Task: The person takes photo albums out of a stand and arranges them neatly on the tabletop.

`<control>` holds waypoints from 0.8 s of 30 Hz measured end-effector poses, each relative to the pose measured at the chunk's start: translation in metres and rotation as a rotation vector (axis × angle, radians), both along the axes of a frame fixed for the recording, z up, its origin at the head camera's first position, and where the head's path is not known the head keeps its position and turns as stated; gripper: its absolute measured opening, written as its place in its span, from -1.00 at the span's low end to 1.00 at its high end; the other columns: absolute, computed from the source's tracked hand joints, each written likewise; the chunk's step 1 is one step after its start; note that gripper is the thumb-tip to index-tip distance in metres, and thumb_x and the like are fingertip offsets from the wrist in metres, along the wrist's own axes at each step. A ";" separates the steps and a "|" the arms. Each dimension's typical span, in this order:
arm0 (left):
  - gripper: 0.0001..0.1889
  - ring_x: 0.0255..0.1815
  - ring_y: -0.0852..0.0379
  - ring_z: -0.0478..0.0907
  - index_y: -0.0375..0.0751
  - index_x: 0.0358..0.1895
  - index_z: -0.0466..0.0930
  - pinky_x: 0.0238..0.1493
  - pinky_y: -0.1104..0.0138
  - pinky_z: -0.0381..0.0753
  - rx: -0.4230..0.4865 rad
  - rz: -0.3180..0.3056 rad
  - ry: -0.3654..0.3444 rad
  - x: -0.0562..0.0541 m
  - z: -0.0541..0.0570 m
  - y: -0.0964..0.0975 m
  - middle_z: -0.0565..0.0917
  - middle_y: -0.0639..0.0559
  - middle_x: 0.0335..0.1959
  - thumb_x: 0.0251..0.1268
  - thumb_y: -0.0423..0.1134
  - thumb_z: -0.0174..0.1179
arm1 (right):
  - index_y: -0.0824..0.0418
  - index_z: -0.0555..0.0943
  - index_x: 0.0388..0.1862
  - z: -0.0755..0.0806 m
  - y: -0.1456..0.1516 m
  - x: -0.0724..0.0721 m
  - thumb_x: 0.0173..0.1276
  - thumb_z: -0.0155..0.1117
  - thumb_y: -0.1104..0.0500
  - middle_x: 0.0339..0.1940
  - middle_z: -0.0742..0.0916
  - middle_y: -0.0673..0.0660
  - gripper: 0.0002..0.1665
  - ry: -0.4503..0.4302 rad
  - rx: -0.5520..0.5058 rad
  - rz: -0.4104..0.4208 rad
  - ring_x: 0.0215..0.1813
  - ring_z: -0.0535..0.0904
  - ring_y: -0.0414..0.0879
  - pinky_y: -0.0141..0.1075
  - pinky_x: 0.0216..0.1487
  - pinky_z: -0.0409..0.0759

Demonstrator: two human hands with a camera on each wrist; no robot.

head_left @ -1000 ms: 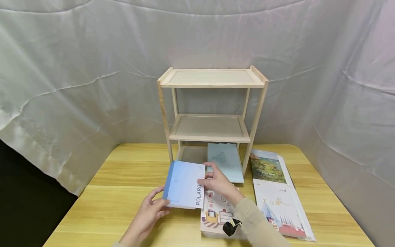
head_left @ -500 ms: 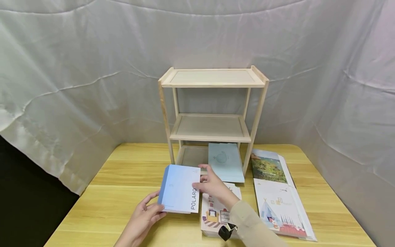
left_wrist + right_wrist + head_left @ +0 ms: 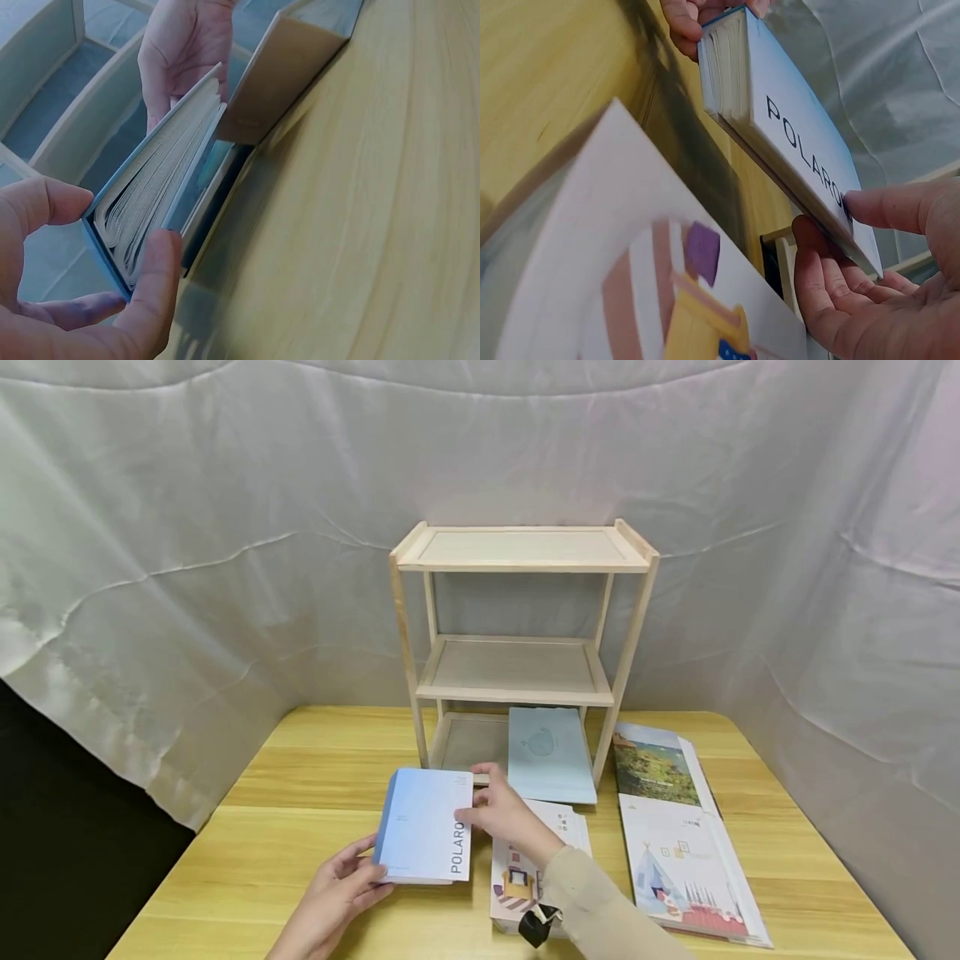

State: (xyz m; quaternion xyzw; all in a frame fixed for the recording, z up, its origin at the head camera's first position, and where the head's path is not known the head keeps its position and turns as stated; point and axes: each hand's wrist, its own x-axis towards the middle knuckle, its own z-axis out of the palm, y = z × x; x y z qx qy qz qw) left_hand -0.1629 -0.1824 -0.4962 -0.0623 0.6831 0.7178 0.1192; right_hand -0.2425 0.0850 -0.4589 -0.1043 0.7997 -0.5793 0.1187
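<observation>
Both hands hold a small blue-and-white photo album [image 3: 423,822] lettered "POLARO…" above the table, in front of the shelf. My left hand [image 3: 330,889] pinches its lower left corner by the spine, thumb on the cover. At the opposite edge, my right hand [image 3: 506,814] grips the album with the thumb on top and fingers underneath. The left wrist view shows many page edges [image 3: 161,176] between the covers. Under the right forearm lies a thick white illustrated book [image 3: 510,893], partly hidden by the sleeve.
A three-tier wooden shelf [image 3: 517,696] stands at the back. On its bottom tier rests a pale blue book [image 3: 551,756], jutting out over the front. To the right, a book with a landscape picture [image 3: 654,772] and a white tent-picture book [image 3: 682,868] lie on the wooden table [image 3: 292,777].
Both hands have carried the album left and slightly toward the person, uncovering more of the white illustrated book. The grips look the same.
</observation>
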 end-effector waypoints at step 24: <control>-0.29 -0.04 0.12 0.66 -0.61 0.49 0.35 -0.01 0.31 0.82 -0.253 -0.189 0.019 -0.014 0.001 -0.055 0.67 -0.11 0.07 0.48 -0.21 0.40 | 0.33 0.18 0.60 -0.011 -0.030 -0.008 0.39 0.40 0.43 -0.20 0.72 0.25 -0.10 -0.100 0.024 0.021 -0.29 0.71 -0.02 -0.08 -0.05 0.83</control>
